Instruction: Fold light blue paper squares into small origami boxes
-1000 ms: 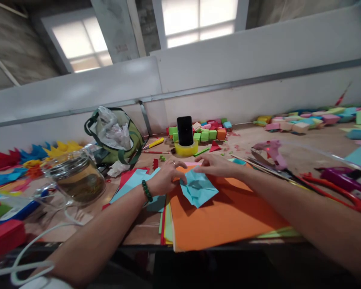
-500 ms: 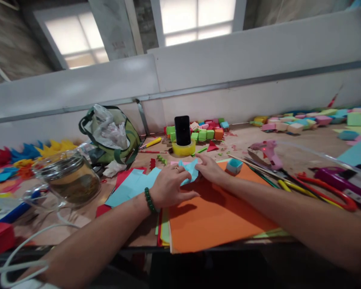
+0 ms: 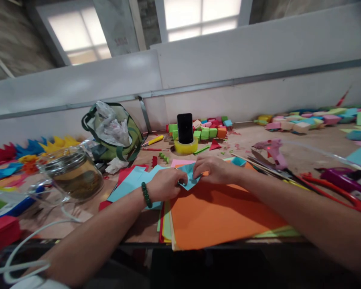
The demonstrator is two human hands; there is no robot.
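Note:
A light blue folded paper (image 3: 190, 184) is between my two hands, over the back left part of an orange sheet (image 3: 222, 214). My left hand (image 3: 167, 184), with a green bead bracelet at the wrist, has its fingers bent round the paper's left side. My right hand (image 3: 212, 169) pinches the paper's right side. Flat light blue sheets (image 3: 129, 184) lie left of my left hand. Behind my right wrist sits a small blue paper box (image 3: 238, 161), partly hidden by the forearm.
A phone (image 3: 185, 128) stands in a yellow tape roll (image 3: 185, 147) behind my hands. At left are a glass jar (image 3: 75, 174) and a green bag (image 3: 132, 136). A pink glue gun (image 3: 275, 151) and orange-handled scissors (image 3: 333, 188) lie at right.
My fingers have closed on the light blue paper, which now looks more folded and upright. My right hand has curled inward, and my left hand has drawn its fingers together. The view has shifted slightly.

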